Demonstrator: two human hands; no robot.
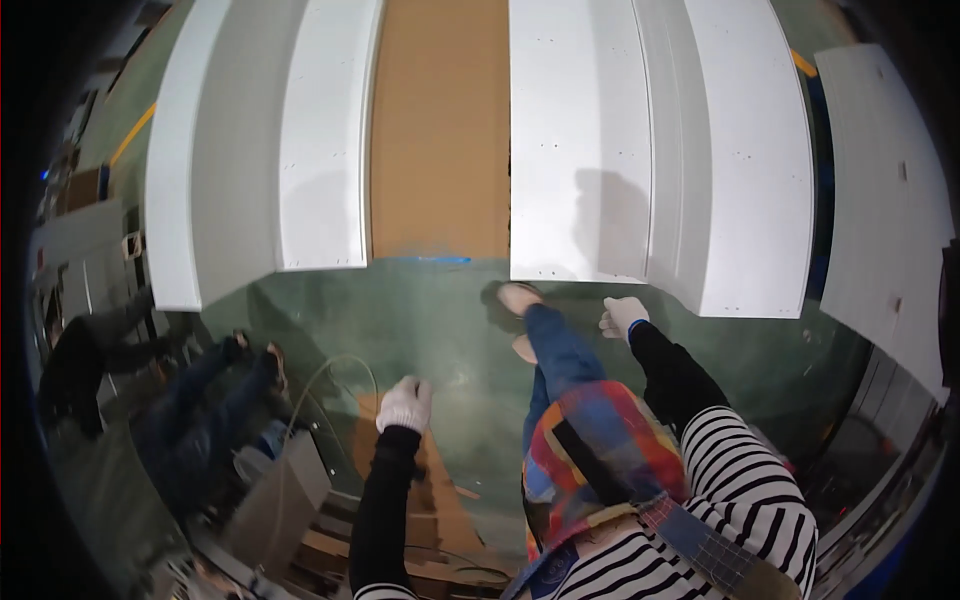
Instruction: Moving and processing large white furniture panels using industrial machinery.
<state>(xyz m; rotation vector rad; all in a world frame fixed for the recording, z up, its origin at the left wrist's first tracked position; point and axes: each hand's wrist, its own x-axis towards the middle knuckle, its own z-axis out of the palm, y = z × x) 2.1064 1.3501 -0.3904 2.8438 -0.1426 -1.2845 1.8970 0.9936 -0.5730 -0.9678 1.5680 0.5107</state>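
Left hand [405,403]: gloved, loosely curled, holding nothing, hovering over the green floor [430,320], well short of the white panels [580,150].
Right hand [625,316]: gloved, empty, reaching just below the panels' near edge.
Progress: panels are lying flat, ungrasped; all handling is remaining.

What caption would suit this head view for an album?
Person in white gloves, left hand and right hand free, steps over a green floor toward white panels on cardboard.

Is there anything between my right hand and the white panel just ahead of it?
Nothing visible. The gloved right hand hangs over bare green floor, just short of the white panel; only its shadow falls on the panel.
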